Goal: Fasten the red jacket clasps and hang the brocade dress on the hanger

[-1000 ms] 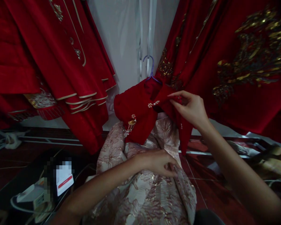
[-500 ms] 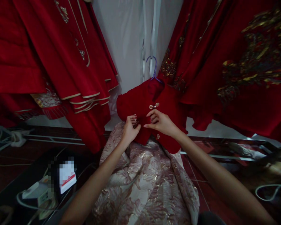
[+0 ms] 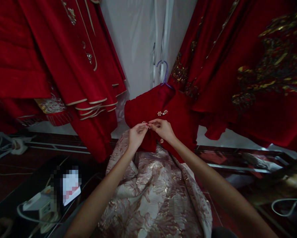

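Observation:
A small red velvet jacket (image 3: 179, 114) hangs in front of me on a purple hanger (image 3: 164, 71), above a pale pink and gold brocade skirt (image 3: 150, 198). Pearl-like button clusters (image 3: 162, 112) run down its front. My left hand (image 3: 136, 135) and my right hand (image 3: 162, 129) meet at the jacket's front opening, just below the top cluster. Both pinch the red fabric edges at a button there, fingertips almost touching.
Red embroidered garments hang on the left (image 3: 51, 56) and on the right (image 3: 250, 72), with a white sheet (image 3: 136, 43) behind. A white device (image 3: 36, 206) with cables lies on the dark floor at lower left. More cable (image 3: 8, 145) lies at far left.
My left hand rose from the brocade skirt to the jacket front. My right hand came down from the jacket's right flap. Both now pinch together at the middle closure.

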The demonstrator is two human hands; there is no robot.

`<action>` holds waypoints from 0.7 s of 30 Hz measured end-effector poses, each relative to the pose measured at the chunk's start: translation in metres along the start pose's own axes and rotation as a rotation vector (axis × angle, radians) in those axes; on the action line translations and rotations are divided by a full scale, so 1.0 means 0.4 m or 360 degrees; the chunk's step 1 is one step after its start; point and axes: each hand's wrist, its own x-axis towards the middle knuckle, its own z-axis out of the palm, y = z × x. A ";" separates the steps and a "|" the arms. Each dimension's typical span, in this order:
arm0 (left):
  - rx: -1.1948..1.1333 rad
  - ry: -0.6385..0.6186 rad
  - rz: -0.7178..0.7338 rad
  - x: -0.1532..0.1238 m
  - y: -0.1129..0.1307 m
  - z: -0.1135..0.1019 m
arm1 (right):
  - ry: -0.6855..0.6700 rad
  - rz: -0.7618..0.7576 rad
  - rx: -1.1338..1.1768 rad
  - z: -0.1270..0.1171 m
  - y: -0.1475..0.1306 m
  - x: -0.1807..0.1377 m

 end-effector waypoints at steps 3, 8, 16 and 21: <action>-0.0030 -0.0006 -0.0011 -0.004 -0.001 0.001 | 0.0025 -0.0025 -0.0018 0.000 -0.005 -0.004; -0.0050 0.0034 -0.0041 -0.004 -0.010 0.007 | 0.0057 -0.0164 -0.0155 -0.001 -0.023 -0.011; -0.0342 0.0028 -0.0242 0.011 -0.021 0.012 | 0.0144 -0.0286 -0.0300 0.006 -0.011 -0.012; -0.0376 -0.0088 -0.0206 0.017 -0.023 0.000 | 0.0083 -0.0212 -0.0214 0.000 -0.010 -0.001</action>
